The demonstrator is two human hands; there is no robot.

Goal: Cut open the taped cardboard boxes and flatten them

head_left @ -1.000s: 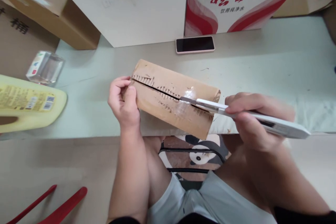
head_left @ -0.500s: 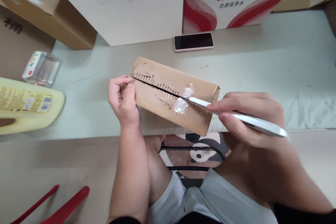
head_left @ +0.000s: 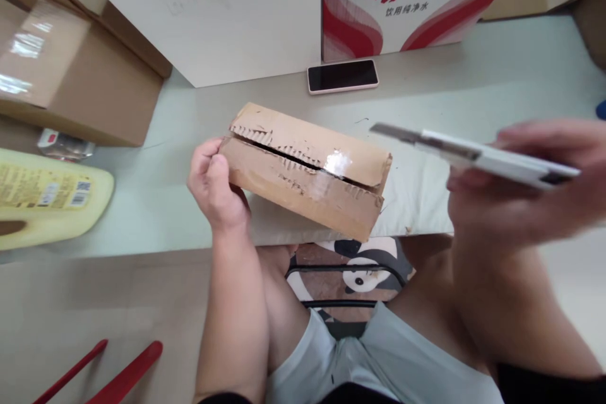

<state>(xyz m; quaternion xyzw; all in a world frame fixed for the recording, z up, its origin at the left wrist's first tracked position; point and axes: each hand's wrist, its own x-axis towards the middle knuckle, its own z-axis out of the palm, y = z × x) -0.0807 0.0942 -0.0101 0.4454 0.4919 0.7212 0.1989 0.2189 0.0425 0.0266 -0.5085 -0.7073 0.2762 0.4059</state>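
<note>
A small brown cardboard box (head_left: 307, 202) is tilted at the table's near edge, its top split along the middle seam. Torn, ridged paper lines the slit, and a strip of clear tape shines near its right part. My left hand (head_left: 215, 186) grips the box's left end, thumb on top and fingers partly hidden. Off to the right, apart from the box, my right hand (head_left: 525, 196) is closed around a white utility knife (head_left: 478, 154). The knife's blade is out and points left, above the table. Motion smears this hand.
A phone (head_left: 343, 76) lies behind the box, in front of a white panel (head_left: 213, 12) and a red-and-white water carton (head_left: 402, 19). At left are a larger cardboard box (head_left: 99, 76), a clear container (head_left: 66, 145) and a yellow bottle (head_left: 95, 202).
The knife has come out of the box's seam and moved up and right with my right hand. The slit gapes wider. At left, the larger cardboard box now covers part of the clear container.
</note>
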